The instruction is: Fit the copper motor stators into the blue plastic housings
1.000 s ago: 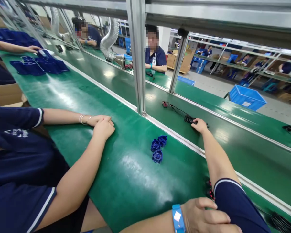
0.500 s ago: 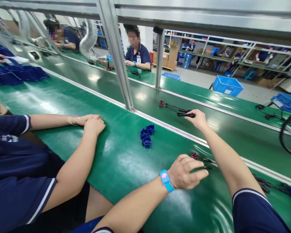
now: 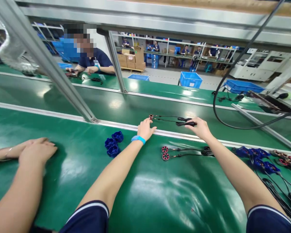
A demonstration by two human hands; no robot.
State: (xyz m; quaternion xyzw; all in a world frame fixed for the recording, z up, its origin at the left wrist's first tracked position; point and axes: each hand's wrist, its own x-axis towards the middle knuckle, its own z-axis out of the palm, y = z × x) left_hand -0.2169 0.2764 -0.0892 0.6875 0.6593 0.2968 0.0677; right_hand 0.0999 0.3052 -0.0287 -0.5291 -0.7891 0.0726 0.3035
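My right hand (image 3: 200, 128) pinches the end of a bundled black cable (image 3: 182, 124) over the far strip of the green bench. Thin leads run left from the cable to a small round part with copper-coloured windings (image 3: 151, 116). My left hand (image 3: 145, 130), with a blue wristband, reaches to that wound part; its fingers are stretched out and the thumb stands apart. Whether the fingertips touch the part I cannot tell. Nearer me lie two red-and-black wound rings (image 3: 165, 153) with leads and black cables. Several blue plastic housings (image 3: 113, 144) sit left of my left forearm.
A co-worker's folded hands (image 3: 38, 150) rest on the bench at left. More blue housings (image 3: 257, 159), wound rings (image 3: 285, 159) and cables lie at right. A metal post (image 3: 50, 68) and a hanging black cable loop (image 3: 215, 103) stand in the way. A rail (image 3: 121, 127) divides the bench.
My left hand has moved from the near bench forward to the wound part on the far strip. My right hand keeps hold of the cable. The view has turned right.
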